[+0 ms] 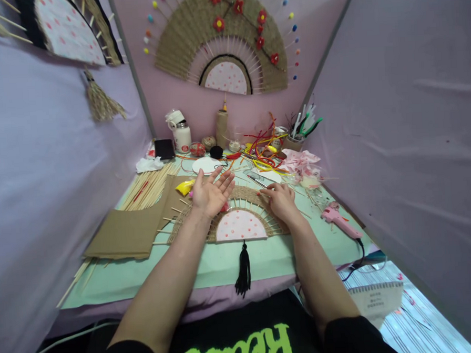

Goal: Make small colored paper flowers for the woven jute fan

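A half-round woven fan [247, 198] with a pink spotted centre [240, 225], wooden ribs and a black tassel [243, 268] lies on the green table mat [275, 256] in front of me. My left hand [211, 191] hovers over the fan's upper left part, palm turned up, fingers spread and holding nothing. A small red bit [224, 207] lies just under it. My right hand [280, 199] rests palm down on the fan's right side, fingers pressed on the woven band.
Folded brown cardboard [124, 234] and a bundle of wooden skewers [149, 188] lie at left. A pink glue gun [339, 219] with its cord sits at right. Coloured wires [263, 146], pliers in a cup [296, 136], a white bottle [182, 134] and twine crowd the back. Finished fans hang on the walls.
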Available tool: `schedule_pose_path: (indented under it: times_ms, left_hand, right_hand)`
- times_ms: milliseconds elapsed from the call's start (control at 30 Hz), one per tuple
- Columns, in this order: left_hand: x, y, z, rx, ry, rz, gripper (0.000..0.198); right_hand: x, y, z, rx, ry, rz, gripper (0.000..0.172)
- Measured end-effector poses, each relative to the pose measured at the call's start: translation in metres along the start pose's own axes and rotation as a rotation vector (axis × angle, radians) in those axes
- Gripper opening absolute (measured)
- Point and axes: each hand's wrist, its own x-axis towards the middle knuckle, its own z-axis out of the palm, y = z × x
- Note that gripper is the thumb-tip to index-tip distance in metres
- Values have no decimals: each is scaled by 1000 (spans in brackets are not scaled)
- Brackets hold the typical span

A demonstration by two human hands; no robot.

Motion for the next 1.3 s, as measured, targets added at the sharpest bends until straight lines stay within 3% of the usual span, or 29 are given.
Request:
schedule_pose_path:
  times_ms: [500, 700, 967, 1033, 1133, 1200, 1267, 1300]
  left_hand:
    - [1, 0, -2, 10, -15, -5, 51]
    - [0, 0, -1, 11, -5, -4, 49]
    - [-1, 3, 2, 142, 12, 49, 47]
    - [-2, 6, 1, 334, 42, 105, 46]
    - [-5, 16, -6, 923, 46, 258, 51]
    - [-9, 23, -11, 1410, -82, 276, 59]
    - [-13, 27, -16, 1810, -242, 180, 65]
    - [-14, 28, -18, 1965, -267, 138, 67]
  right_hand:
    - [0, -4, 2, 12, -40, -16, 37]
    - [0, -6, 1, 24, 31, -41, 29]
    - [-1, -3, 5, 14, 27, -38, 31]
    - [-1, -6, -1, 38, 90, -14, 34]
    - [-1, -20, -12, 130, 157, -6, 37]
    - [1, -35, -18, 217, 162, -50, 34]
    - [3, -51, -19, 285, 137, -96, 32]
    - [4, -57, -18, 310, 125, -110, 30]
